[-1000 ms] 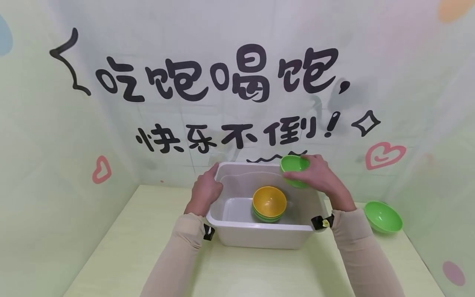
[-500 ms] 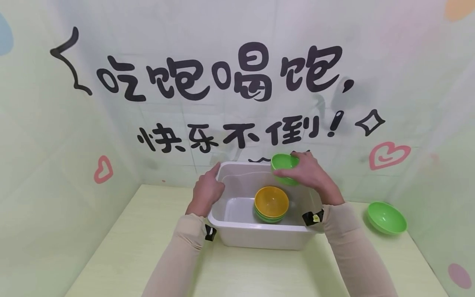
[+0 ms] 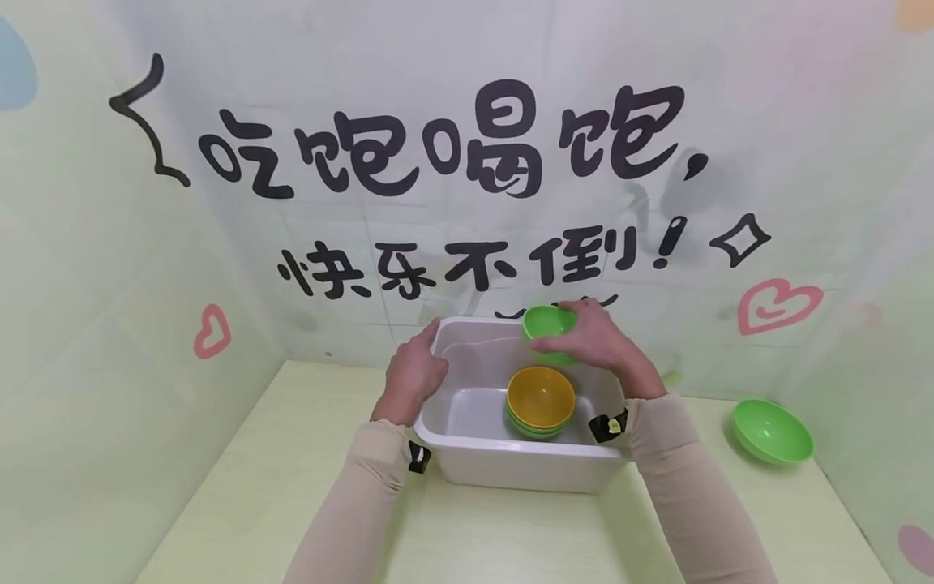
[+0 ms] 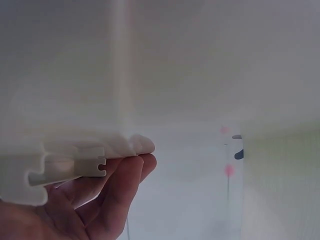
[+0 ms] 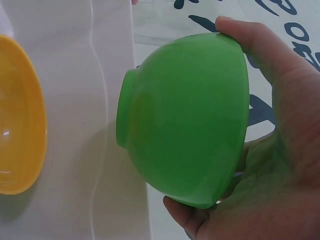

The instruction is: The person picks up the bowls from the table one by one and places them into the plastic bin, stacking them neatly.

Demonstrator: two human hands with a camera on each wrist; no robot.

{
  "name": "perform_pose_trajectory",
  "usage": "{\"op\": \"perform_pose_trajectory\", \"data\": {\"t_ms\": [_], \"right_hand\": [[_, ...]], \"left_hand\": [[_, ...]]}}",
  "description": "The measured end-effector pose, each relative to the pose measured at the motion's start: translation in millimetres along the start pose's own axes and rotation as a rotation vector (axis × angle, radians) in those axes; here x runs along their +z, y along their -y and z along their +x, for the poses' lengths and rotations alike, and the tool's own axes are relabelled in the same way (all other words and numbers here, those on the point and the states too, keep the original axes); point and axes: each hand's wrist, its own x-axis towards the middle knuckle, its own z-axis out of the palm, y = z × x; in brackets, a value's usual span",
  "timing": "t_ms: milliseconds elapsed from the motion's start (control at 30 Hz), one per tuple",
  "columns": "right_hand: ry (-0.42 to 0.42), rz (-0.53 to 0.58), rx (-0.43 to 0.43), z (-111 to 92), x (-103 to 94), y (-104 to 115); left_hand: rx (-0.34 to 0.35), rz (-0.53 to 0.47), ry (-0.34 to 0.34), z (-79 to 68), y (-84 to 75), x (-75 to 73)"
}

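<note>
A green bowl (image 3: 549,323) is in my right hand (image 3: 594,337), pinched at its rim between thumb and fingers, above the far right part of a white plastic bin (image 3: 525,466). The right wrist view shows the outside and foot of this green bowl (image 5: 185,120). Inside the bin stands a stack of bowls, a yellow bowl (image 3: 541,397) on top and green ones (image 3: 536,430) below. My left hand (image 3: 414,375) grips the bin's left rim; the left wrist view shows its fingers (image 4: 122,192) curled under the edge.
Another green bowl (image 3: 772,431) sits on the pale table (image 3: 503,535) to the right of the bin. Behind and at both sides hangs a light cloth wall (image 3: 409,65) with large black characters and pink hearts.
My right hand has moved left with the green bowl, from over the bin's right corner toward the stack. The left hand keeps its grip. The whole scene shifts slightly right.
</note>
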Motion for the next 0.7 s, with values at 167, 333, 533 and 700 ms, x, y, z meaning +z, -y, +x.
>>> {"op": "perform_pose_trajectory", "data": {"t_ms": [167,333,533,700], "right_hand": [[0.022,-0.032,-0.031,4.0,7.9,-1.7],[0.071,-0.1,-0.058,3.4,9.2,-1.5],[0.119,-0.148,-0.044,3.5,10.6,-2.4],[0.161,-0.171,-0.032,4.3,13.3,-5.3]], "left_hand": [[-0.007,-0.005,-0.001,-0.3,-0.5,0.3],[-0.006,-0.011,-0.003,-0.4,-2.9,1.4],[-0.008,-0.015,-0.006,-0.4,-3.3,0.6],[-0.025,-0.025,0.004,-0.6,-2.2,0.5]]}}
